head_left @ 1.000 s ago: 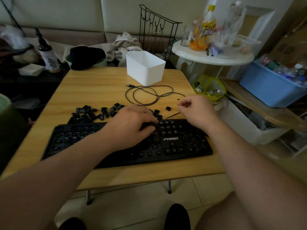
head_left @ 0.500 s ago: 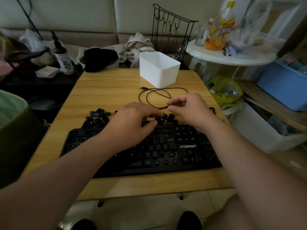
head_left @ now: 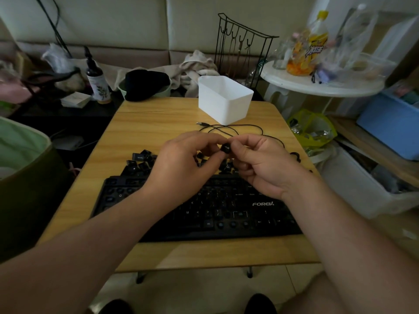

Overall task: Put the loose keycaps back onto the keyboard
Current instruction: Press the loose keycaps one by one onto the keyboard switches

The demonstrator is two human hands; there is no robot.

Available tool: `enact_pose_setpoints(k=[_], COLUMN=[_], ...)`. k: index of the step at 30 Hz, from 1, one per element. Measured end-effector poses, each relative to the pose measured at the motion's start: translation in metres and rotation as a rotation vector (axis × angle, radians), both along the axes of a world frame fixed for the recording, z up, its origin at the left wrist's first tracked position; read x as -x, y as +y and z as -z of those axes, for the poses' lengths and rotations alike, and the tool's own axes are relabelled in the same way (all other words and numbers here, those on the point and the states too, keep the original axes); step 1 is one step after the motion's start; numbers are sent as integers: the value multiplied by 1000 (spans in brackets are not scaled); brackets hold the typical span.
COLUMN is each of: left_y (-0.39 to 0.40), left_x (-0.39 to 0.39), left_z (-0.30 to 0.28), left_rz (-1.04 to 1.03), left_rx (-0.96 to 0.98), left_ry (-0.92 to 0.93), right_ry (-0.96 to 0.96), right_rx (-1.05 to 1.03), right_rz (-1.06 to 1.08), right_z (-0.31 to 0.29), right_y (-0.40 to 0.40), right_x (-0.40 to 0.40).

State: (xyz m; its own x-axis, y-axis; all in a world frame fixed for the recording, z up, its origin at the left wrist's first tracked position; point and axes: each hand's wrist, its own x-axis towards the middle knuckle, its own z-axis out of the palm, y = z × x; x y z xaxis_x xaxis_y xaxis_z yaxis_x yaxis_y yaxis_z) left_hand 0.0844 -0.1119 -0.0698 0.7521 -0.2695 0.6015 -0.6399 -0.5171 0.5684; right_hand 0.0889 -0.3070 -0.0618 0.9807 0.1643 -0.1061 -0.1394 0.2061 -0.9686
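A black keyboard (head_left: 226, 211) lies across the near part of the wooden table (head_left: 147, 123), with bare switch sockets along its left side and bottom row. Several loose black keycaps (head_left: 140, 162) are heaped just behind its left half, and more show under my hands. My left hand (head_left: 181, 164) and my right hand (head_left: 258, 162) are raised together above the keyboard's back edge. Both pinch one small black keycap (head_left: 225, 148) between their fingertips.
A white plastic bin (head_left: 224, 98) stands at the table's far side, with the keyboard's black cable (head_left: 238, 129) coiled in front of it. A round white side table (head_left: 317, 85) with bottles sits to the right, storage boxes below it. A green bin (head_left: 20, 150) is at left.
My left hand has lifted off the keyboard. My right hand picked a keycap from behind the keyboard, and both hands now hold it up between them. The view has shifted a little.
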Motion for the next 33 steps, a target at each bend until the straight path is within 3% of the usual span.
enact_pose_setpoints(k=[14,25,33], left_y=[-4,-5,-12], left_x=[9,14,17], left_z=[0,0,0], left_rz=[43,95,84], left_rx=[134,149,142], left_ry=[154,345,446], right_ry=[-11,-258,-380], right_rx=[40,418,690], right_rz=[10,109,57], right_z=[-1,-4,-12], right_y=[1,2,-16], right_x=[6,19,30])
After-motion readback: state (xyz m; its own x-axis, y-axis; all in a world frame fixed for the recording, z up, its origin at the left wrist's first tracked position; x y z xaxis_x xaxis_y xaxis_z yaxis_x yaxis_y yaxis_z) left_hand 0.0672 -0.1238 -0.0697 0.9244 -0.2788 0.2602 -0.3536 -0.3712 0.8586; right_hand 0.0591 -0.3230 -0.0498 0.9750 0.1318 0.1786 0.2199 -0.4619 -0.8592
